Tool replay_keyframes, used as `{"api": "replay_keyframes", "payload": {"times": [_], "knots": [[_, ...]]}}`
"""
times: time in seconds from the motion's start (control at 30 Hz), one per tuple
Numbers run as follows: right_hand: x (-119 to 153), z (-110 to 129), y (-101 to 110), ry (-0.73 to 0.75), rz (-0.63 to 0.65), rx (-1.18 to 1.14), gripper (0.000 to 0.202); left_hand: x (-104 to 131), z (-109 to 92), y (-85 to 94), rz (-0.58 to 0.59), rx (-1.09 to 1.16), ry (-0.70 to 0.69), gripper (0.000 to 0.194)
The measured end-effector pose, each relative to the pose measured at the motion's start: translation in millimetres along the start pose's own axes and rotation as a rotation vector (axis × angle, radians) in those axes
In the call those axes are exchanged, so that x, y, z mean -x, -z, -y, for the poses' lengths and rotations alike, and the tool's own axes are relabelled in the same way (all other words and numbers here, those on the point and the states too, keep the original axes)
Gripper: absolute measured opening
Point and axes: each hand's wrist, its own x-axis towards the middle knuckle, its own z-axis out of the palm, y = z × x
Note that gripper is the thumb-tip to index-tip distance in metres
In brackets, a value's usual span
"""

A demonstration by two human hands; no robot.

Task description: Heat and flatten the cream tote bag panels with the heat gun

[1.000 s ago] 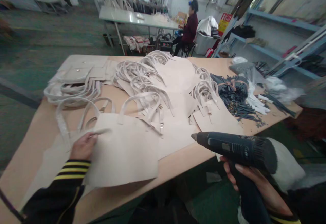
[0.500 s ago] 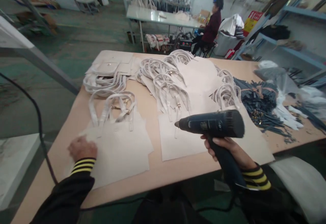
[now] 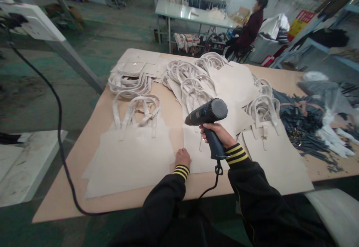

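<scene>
In the head view my right hand (image 3: 220, 134) grips a dark heat gun (image 3: 206, 112) by its handle. Its nozzle points left above the middle beige bag panel (image 3: 190, 164), and its rear end faces me. My left hand (image 3: 183, 158) is at that panel's left edge, its fingers curled and closed on the edge; the fingertips are partly hidden. To the left lies a stack of beige bag panels (image 3: 131, 164) with handle straps (image 3: 137, 108) and gold buckles at the top. Another bag panel (image 3: 277, 161) with a strap and small buckle lies to the right.
Beige panels with looped straps (image 3: 190, 76) are piled toward the back of the table (image 3: 98, 127). Dark strips (image 3: 300, 123) and plastic bags lie at the right. A black cord (image 3: 60, 134) hangs at the left. Another person (image 3: 254, 24) sits beyond the table.
My left hand has moved right, from the left stack to the middle panel's edge. The heat gun has shifted left and up and turned its rear toward me. The camera view has shifted.
</scene>
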Motion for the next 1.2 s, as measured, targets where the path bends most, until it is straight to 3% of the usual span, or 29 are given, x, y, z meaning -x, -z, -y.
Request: {"api": "replay_keyframes", "payload": {"times": [0.2, 0.33, 0.43, 0.6, 0.7, 0.8, 1.03, 1.2], "knots": [[-3.9, -4.5, 2.9, 0.003, 0.017, -0.019, 0.017, -4.5, -7.1, 5.0, 0.072, -0.022, 0.078, 0.036], [17.5, -4.8, 15.9, -0.027, 0.026, -0.003, 0.018, -2.0, -3.5, 8.5, 0.115, -0.004, 0.072, 0.034], [46.6, -4.8, 38.6, -0.037, -0.021, 0.024, 0.020, 0.4, 2.3, 6.7, 0.120, 0.036, 0.056, 0.031], [83.0, -0.8, 94.5, 0.006, -0.245, 0.044, 0.020, 4.9, 17.3, -1.5, 0.084, 0.101, 0.013, 0.023], [88.9, 6.2, 124.6, 0.021, -0.320, 0.029, 0.018, 8.0, 24.8, -4.4, 0.057, 0.108, 0.014, 0.021], [84.0, 11.4, 141.3, 0.015, -0.333, 0.010, 0.016, 9.5, 28.4, -5.9, 0.029, 0.101, 0.023, 0.020], [84.0, 2.2, 145.0, -0.030, -0.309, -0.001, 0.013, 20.2, 23.7, 1.0, -0.060, 0.083, -0.003, 0.016], [89.8, -5.0, 125.9, -0.024, -0.231, -0.032, 0.018, 10.9, -26.1, 4.5, -0.088, 0.091, -0.163, 0.035]]}}
